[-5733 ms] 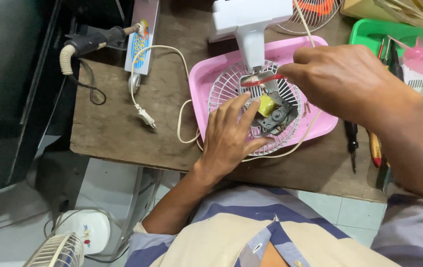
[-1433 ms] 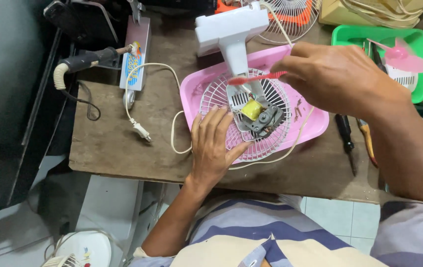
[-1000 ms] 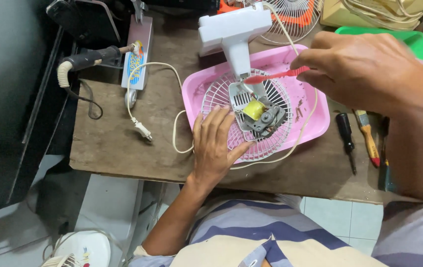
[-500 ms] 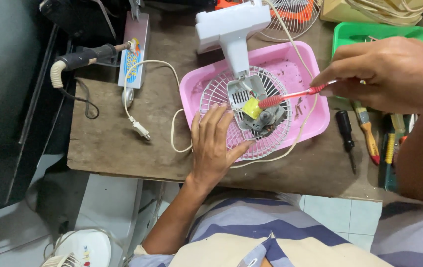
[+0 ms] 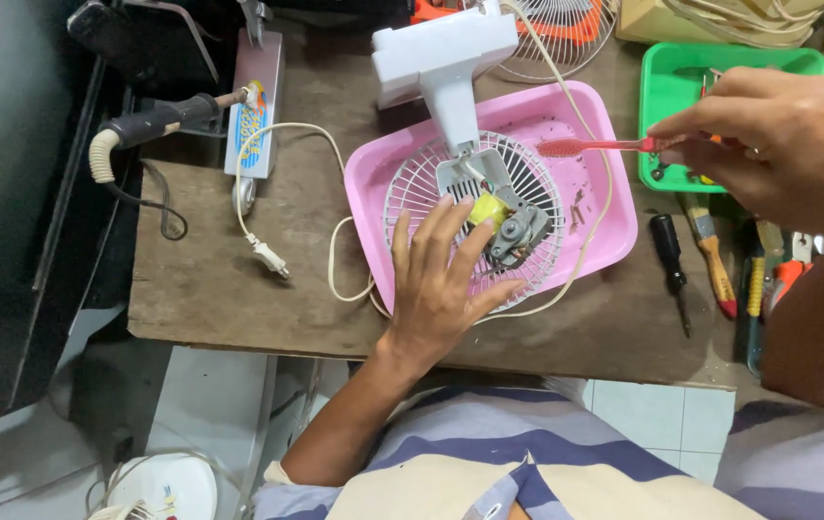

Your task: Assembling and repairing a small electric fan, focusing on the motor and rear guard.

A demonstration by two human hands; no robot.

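- Far left of the bench [image 5: 238,308]: a soldering iron [image 5: 156,120] with a dark handle lies beside a long blue-and-white box [image 5: 253,106]. A cream cord with a plug [image 5: 267,258] trails across the wood toward the tray. None of it has moved compared with the earlier frames.
- Pink tray [image 5: 614,207] sits mid-bench and holds a small white fan [image 5: 474,169] lying down, its base pointing far and its rear wire guard [image 5: 412,193] facing up. The bare motor with its yellow part [image 5: 508,223] shows at the centre.
- Left hand [image 5: 441,284]: palm down, fingers spread flat on the guard, fingertips just beside the motor. It is open, pressing rather than grasping. Same spot as half a second ago, so the fan is still being held steady.
- Red toothbrush [image 5: 595,146]: half a second ago its head was at the motor. Now it is lifted off and pulled right, level over the tray's far right part. The brushing stroke looks paused.
- Right hand [image 5: 778,144]: grip pinched on the toothbrush handle end. It has drawn back right and now hangs over the green tray [image 5: 667,106], forearm angled in from the near right.
- Right bench edge: a black screwdriver [image 5: 670,265], a paintbrush [image 5: 710,255] and more hand tools lie near the forearm, untouched.
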